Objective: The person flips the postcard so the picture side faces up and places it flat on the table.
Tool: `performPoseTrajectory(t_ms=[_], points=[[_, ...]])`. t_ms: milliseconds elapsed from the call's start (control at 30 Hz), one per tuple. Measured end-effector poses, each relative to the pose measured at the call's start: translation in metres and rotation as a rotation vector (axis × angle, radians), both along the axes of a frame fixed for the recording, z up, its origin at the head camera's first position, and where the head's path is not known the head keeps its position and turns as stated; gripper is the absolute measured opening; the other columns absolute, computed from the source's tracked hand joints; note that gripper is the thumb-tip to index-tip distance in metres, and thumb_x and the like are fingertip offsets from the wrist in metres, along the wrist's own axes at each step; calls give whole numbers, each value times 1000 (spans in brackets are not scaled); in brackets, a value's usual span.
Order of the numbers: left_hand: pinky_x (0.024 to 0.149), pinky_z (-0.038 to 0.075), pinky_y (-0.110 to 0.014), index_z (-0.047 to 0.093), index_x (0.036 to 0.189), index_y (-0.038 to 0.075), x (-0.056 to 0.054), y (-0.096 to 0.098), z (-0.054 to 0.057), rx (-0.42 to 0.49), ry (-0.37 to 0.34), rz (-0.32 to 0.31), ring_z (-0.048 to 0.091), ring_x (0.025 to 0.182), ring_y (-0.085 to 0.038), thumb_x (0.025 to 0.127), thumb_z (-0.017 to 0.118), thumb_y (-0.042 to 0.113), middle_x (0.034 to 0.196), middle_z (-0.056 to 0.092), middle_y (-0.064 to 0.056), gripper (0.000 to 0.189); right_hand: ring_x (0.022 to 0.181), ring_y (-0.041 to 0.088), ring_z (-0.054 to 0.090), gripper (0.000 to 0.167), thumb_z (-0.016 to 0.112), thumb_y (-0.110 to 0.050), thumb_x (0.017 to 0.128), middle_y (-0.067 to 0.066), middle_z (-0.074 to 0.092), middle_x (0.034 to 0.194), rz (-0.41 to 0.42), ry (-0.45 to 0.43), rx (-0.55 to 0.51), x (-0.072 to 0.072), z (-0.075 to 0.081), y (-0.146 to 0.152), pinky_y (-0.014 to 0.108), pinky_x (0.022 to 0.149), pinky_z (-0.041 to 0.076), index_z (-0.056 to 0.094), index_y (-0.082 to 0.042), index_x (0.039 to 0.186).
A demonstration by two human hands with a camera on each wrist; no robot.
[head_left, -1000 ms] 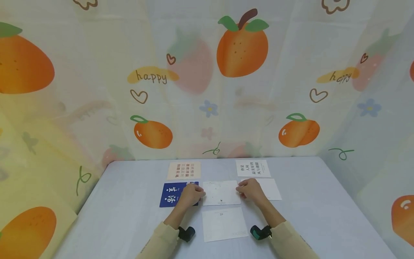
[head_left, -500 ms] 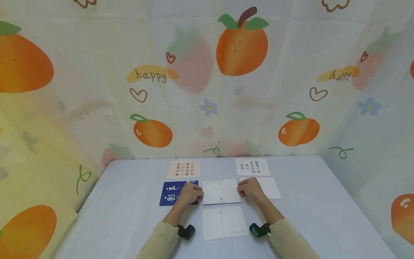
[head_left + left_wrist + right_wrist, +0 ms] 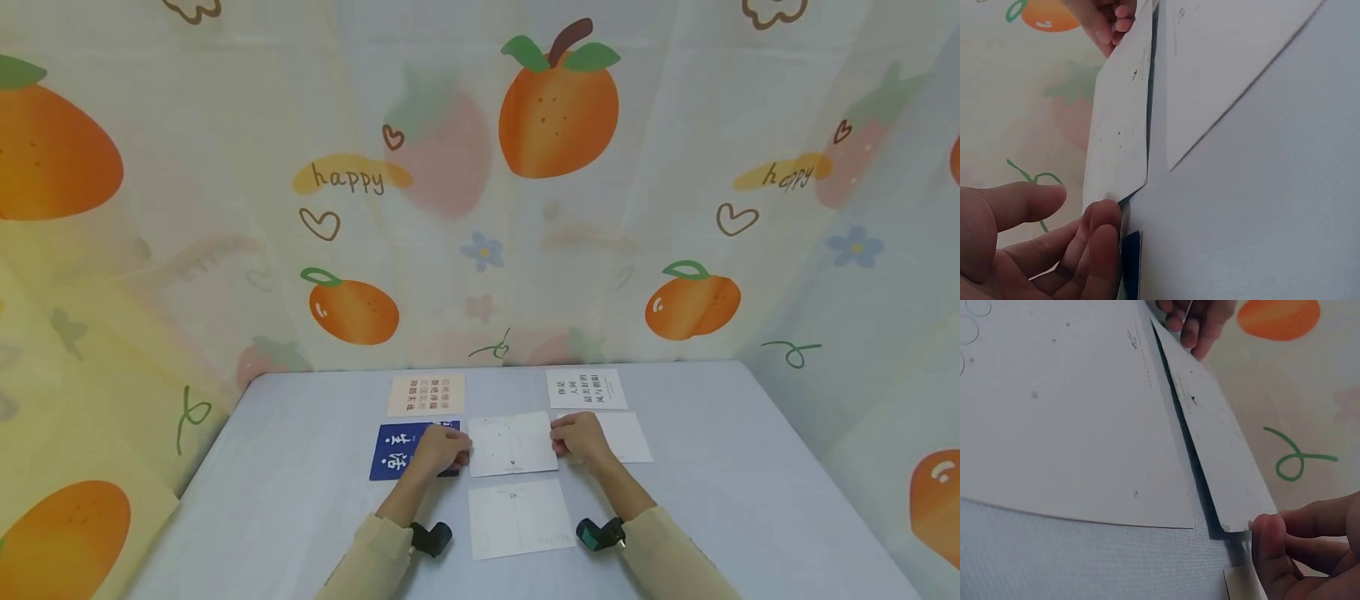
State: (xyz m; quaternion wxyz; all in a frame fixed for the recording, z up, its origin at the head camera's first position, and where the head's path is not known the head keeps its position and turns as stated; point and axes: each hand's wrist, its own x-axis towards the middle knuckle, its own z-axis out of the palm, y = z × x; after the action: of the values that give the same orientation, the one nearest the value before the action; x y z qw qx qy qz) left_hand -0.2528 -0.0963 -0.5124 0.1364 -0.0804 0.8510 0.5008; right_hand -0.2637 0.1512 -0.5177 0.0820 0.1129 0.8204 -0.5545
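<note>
A white postcard [image 3: 513, 444] with small dark print lies crosswise between my two hands in the head view. My left hand [image 3: 438, 447] pinches its left edge between thumb and fingers, above a blue card [image 3: 397, 444] with white lettering. At the right edge, my right hand [image 3: 582, 437] pinches the near corner, thumb in front, as the right wrist view shows. A dark gap runs under the near edge of this postcard in both wrist views, and it sits slightly tilted. Closer to me is a second white postcard [image 3: 519, 521], flat on the table.
A cream card [image 3: 426, 395] with lettering lies at the back left, and a white card [image 3: 587, 389] with black lettering at the back right. Another white card [image 3: 630, 437] is partly behind the right hand. A fruit-print curtain [image 3: 442, 250] hangs behind the table [image 3: 247, 517].
Both hands stay at the postcard's sides, the left shifting slightly outward. The postcard's right side has risen a little and its far edge is now slanted. The other cards have not moved.
</note>
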Motion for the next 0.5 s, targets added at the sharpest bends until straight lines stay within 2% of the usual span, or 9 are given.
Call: performPoseTrajectory(t_ms=[133,300,500], points=[[63,55,-24,70,106,-4,-1,-1,0,28,19,20,64,67,-13,91,61,14,76,70,-8,26,58,11,60,20,60,1,86,9,67,73,-26,24,-19,0,2,1,20,57,48,68,10,102],[68,55,-25,72,98,-2,-4,-3,1,98,44,80,63,68,-14,91,62,15,78,70,-8,21,59,11,60,18,65,-1,86,7,68,73,-86,53,-65,-1,4,1,21,59,49,69,8,101],[68,55,-23,71,102,-2,-5,-4,2,206,44,139,66,69,-11,94,62,22,81,73,-7,27,60,11,61,19,67,-1,86,8,69,76,-123,79,-155,-2,5,2,21,58,52,70,8,103]])
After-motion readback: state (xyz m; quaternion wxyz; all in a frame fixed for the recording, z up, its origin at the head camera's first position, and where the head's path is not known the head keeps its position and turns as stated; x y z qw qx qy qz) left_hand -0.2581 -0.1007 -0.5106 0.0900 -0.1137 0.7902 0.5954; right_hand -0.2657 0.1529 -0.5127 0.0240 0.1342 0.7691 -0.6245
